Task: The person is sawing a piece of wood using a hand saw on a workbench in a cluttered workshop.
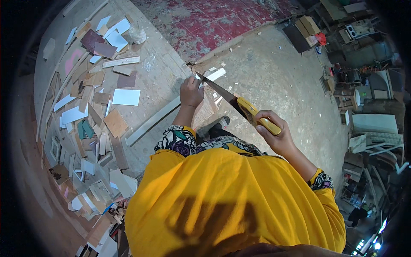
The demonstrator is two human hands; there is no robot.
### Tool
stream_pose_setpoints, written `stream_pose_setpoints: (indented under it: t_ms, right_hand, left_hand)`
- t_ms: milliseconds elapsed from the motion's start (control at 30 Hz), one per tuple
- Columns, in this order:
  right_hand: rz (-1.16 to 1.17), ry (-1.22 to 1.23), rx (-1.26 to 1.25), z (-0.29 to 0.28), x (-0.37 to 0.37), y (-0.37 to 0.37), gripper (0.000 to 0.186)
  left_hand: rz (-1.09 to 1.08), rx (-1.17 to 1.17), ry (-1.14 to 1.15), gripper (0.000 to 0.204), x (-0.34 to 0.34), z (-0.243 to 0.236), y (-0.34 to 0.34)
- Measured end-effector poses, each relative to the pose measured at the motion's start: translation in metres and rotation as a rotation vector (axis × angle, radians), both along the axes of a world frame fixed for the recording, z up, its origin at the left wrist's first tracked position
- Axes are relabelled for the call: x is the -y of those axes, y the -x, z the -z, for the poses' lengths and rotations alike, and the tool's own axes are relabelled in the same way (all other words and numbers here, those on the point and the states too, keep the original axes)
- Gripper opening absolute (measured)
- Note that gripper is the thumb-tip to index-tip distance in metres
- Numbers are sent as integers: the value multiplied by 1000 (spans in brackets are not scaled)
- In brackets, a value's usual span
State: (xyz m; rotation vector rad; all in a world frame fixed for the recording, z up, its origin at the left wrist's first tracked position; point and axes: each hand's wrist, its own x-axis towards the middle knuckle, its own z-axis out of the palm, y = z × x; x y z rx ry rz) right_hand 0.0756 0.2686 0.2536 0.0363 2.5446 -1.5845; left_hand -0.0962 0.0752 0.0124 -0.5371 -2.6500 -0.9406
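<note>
A handsaw with a yellow handle is in my right hand, fingers closed round the grip. Its blade slants up and to the left, and the tip lies close by the fingers of my left hand. That hand is closed at the edge of the worktable, on a long pale wood strip. The strip runs back along the table toward the lower left; its far end is partly hidden by the hand. Whether the saw teeth touch the wood cannot be made out.
White, brown and grey board offcuts lie scattered over the table's left side. Light wood scraps are on the concrete floor below the edge. Red tiles lie beyond. Boxes and stacked clutter line the right side.
</note>
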Motion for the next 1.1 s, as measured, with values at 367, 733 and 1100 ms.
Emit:
stream_pose_setpoints:
  t_ms: [367, 733, 1100]
  right_hand:
    - [-17, 58, -131, 68, 18, 64, 19]
    - [-43, -16, -87, 54, 14, 46, 21]
    - [-52, -36, -59, 35, 9, 40, 21]
  left_hand:
    - [27, 28, 9, 23, -1, 6, 3]
    - [6, -4, -14, 16, 6, 8, -2]
    - [-32, 44, 21, 20, 4, 1, 0]
